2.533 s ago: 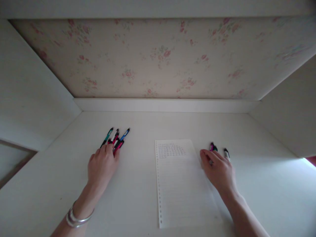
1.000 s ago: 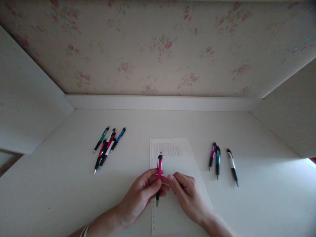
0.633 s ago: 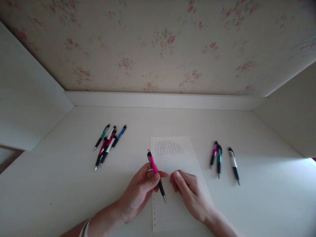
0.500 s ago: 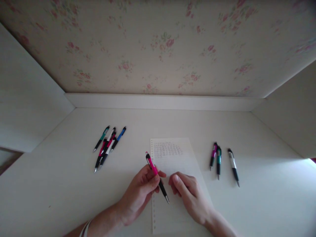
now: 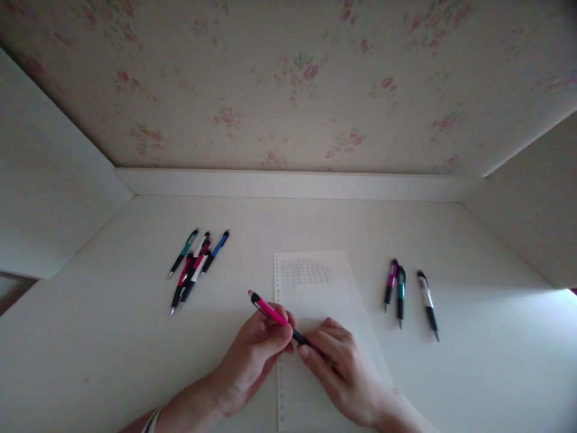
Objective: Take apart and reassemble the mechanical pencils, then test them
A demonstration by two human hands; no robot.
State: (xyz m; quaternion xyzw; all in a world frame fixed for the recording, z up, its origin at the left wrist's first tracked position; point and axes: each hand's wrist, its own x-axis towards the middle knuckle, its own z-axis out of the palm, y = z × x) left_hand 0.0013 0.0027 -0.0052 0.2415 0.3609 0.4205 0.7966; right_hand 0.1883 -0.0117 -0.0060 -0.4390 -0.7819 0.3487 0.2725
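A pink pen [image 5: 273,314] with a black grip is held between my two hands, tilted with its clicker end up to the left. My left hand [image 5: 256,347] pinches the pink barrel between thumb and fingers. Around the black grip, the fingers and thumb of my right hand [image 5: 345,367] are closed, and they hide the pen's tip. Beneath both hands lies a sheet of lined paper [image 5: 315,300] with punched holes down its left edge and rows of handwriting near its top.
Several pens [image 5: 196,264] lie in a loose pile on the left of the white desk [image 5: 112,337]. To the right are a purple pen [image 5: 391,281], a teal pen [image 5: 401,294] and a white pen [image 5: 427,304]. A flowered wall [image 5: 288,108] rises behind.
My right hand has moved left and closed on the grip end of the pink pen. The pen has swung flatter, its clicker end shifting left and down. My left hand keeps its pinch.
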